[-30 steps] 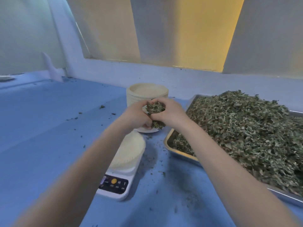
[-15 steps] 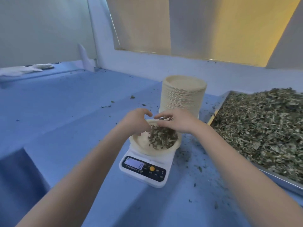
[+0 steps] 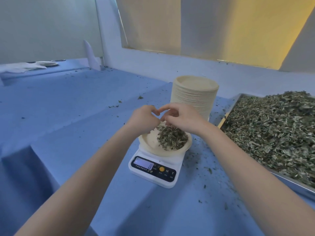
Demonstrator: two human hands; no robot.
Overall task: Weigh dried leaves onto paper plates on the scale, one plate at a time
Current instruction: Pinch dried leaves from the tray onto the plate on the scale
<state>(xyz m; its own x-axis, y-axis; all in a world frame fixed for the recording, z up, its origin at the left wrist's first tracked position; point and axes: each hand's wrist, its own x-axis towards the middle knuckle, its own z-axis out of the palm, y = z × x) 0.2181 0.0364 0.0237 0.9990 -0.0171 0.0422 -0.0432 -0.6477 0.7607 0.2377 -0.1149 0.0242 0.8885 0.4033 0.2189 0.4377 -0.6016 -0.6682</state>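
Item: my left hand (image 3: 144,119), fingers curled, tips close together above the far rim of the plate; I cannot tell whether it pinches any leaf.
Item: my right hand (image 3: 181,119), fingers bent downward over the leaf pile, tips near those of the left hand; whether leaves remain between them is hidden.
Item: shallow round beige paper plate (image 3: 150,142), seated on the small white digital kitchen scale (image 3: 156,169); display lit, figure too blurred to read with confidence.
Item: loose mound of dried green leaves (image 3: 173,137), lying in the right half of that plate.
Item: tall stack of unused beige paper plates (image 3: 194,96), just behind the scale.
Item: shallow metal tray (image 3: 226,113) heaped with dried leaves, right of the scale.
Item: blue work surface (image 3: 76,108), scattered with leaf crumbs.
Progress, my judgement: one plate partly filled, weight not yet settled; many plates and most leaves remain.
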